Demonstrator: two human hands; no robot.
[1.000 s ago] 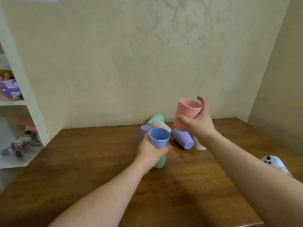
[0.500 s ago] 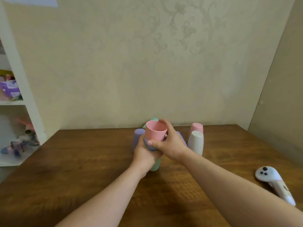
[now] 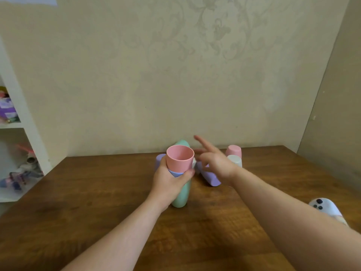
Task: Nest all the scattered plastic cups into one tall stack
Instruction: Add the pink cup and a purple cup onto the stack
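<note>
Left hand (image 3: 168, 179) clamps an upright stack (image 3: 180, 173) of green, blue and pink cups, mouth up, base on the wooden table (image 3: 97, 212). Right hand (image 3: 215, 161), fingers spread and empty, hovers beside it, above a purple cup (image 3: 212, 178) lying on its side.
</note>
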